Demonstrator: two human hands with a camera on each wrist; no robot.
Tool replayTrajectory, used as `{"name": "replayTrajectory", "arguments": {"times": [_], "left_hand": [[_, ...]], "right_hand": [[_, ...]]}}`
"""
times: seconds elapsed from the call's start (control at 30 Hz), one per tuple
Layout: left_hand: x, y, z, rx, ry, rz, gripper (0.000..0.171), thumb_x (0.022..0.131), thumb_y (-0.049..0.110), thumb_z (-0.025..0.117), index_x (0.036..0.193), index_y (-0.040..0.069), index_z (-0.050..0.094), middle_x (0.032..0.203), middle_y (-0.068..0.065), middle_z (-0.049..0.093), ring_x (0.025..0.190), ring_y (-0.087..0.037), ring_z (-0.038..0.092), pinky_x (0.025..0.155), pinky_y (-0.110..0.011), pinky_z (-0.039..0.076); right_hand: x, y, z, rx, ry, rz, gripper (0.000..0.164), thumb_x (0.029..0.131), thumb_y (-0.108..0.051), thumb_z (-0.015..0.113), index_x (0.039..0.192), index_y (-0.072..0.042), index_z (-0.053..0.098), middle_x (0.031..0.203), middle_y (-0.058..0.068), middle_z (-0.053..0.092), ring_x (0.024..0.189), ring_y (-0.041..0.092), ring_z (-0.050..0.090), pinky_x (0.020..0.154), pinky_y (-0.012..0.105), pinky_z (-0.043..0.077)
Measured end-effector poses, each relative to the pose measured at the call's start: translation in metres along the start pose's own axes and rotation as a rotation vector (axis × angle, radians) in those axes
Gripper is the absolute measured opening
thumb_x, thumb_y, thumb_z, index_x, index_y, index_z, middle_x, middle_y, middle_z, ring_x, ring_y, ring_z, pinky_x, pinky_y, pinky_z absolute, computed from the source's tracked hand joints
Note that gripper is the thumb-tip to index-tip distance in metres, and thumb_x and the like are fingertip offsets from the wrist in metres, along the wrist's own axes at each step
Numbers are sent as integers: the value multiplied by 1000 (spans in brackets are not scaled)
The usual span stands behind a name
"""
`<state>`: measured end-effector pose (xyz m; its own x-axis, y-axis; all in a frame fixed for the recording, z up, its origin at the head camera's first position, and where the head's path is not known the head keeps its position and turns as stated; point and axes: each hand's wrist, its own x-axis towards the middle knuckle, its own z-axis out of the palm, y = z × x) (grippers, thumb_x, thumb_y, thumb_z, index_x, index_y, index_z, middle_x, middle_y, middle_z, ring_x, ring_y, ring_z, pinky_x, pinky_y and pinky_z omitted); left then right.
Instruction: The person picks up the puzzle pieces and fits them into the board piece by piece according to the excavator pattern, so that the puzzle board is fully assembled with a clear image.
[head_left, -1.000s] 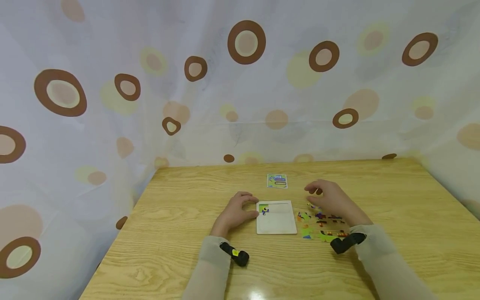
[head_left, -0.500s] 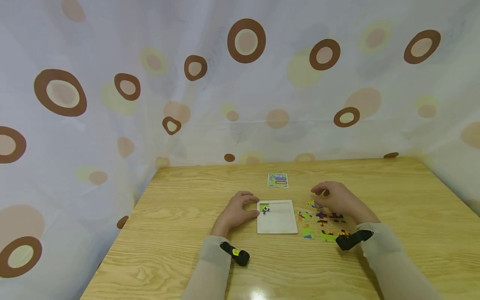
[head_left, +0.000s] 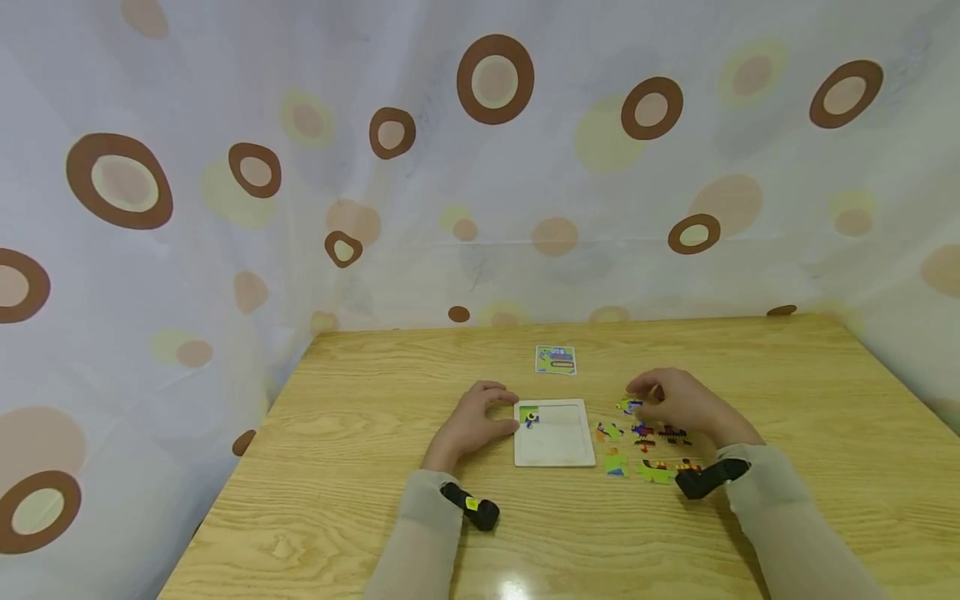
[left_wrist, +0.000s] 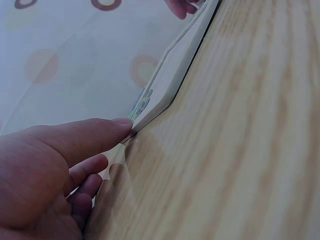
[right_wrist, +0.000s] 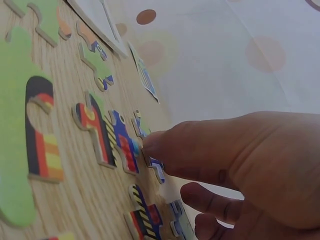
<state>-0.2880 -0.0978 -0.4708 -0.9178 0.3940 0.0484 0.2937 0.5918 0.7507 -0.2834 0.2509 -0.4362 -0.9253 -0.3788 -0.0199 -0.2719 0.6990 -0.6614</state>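
Note:
In the head view my left hand (head_left: 478,422) lies at the upper left edge of a white square puzzle tray (head_left: 555,446). Its thumb (left_wrist: 107,134) touches the tray's corner in the left wrist view, the other fingers loosely bent below. One green puzzle piece (head_left: 528,416) with a yellow round mark sits in the tray's upper left corner. My right hand (head_left: 678,406) is right of the tray, thumb and index finger spread over a blue and green puzzle piece (head_left: 627,406). The thumb tip overlaps that piece (right_wrist: 156,170) in the right wrist view, where the index finger is mostly hidden.
Several loose puzzle pieces (head_left: 656,472) lie right of the tray, some under the right wrist. A small picture card (head_left: 555,360) lies behind the tray. The wooden table (head_left: 337,500) backs onto a white curtain (head_left: 420,192) with brown and peach circles.
My right hand has moved rightward and slightly nearer, down toward the blue and green puzzle piece, which shows more fully now. My left hand stays at the tray's edge.

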Motion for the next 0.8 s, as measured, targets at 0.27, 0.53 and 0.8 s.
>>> {"name": "replayTrajectory", "arguments": {"times": [0.27, 0.53, 0.8], "left_hand": [[0, 1, 1, -5, -1, -1, 36, 90, 22, 75, 125, 15, 67, 142, -5, 46, 135, -30, 39, 110, -47, 33], [0, 2, -1, 1, -5, 6, 37, 91, 22, 74, 126, 14, 67, 143, -6, 45, 135, -31, 38, 110, -48, 33], [0, 0, 0, 5, -2, 0, 36, 91, 23, 74, 126, 14, 67, 143, -5, 45, 135, -31, 38, 111, -47, 32]], "right_hand": [[2, 10, 2, -12, -7, -10, 36, 87, -4, 73, 121, 4, 65, 104, 9, 63, 88, 21, 56, 74, 37, 51], [4, 12, 3, -22, 3, -12, 35, 87, -4, 72, 121, 2, 65, 103, 8, 63, 87, 21, 56, 75, 37, 51], [5, 7, 2, -6, 1, -14, 38, 89, -8, 73, 124, 3, 64, 101, 7, 62, 86, 20, 55, 72, 36, 50]]}}
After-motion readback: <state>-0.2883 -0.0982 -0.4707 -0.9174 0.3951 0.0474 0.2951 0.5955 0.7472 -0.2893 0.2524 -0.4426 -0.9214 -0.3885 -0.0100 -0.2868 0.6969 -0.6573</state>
